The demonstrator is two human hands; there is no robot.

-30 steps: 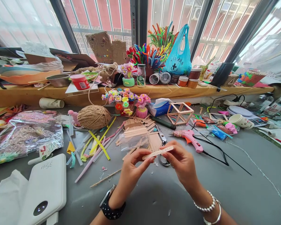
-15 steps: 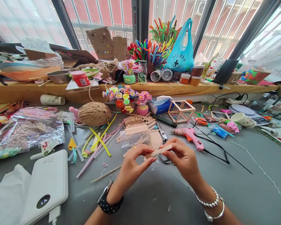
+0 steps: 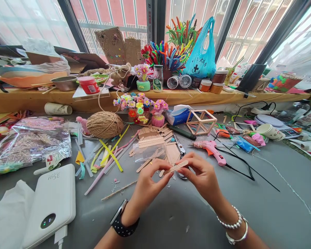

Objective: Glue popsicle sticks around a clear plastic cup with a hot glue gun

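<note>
A wooden craft stick (image 3: 180,166) is pinched between my two hands above the grey table. My left hand (image 3: 152,178) closes thumb and fingertips on its left end. With thumb and fingers, my right hand (image 3: 200,174) grips the right end, which points slightly upward. Whether more than one stick is held, I cannot tell. Behind my hands lies a pile of craft sticks (image 3: 151,142), partly under a clear plastic bag. Scissors (image 3: 180,148) lie just beyond my right hand, their handles partly hidden by it. A pink glue gun (image 3: 211,150) rests to the right.
A stick-built cube frame (image 3: 201,121) stands beyond the glue gun. A twine ball (image 3: 105,125), yellow strips (image 3: 111,155) and a white power bank (image 3: 52,204) are on the left. Black cable (image 3: 239,169) runs across the right side. Jars and pipe cleaners (image 3: 166,57) line the sill.
My left hand has shifted slightly right along the stick, closer to my right hand. Another loose stick now shows behind the left hand. Both hands keep their pinch.
</note>
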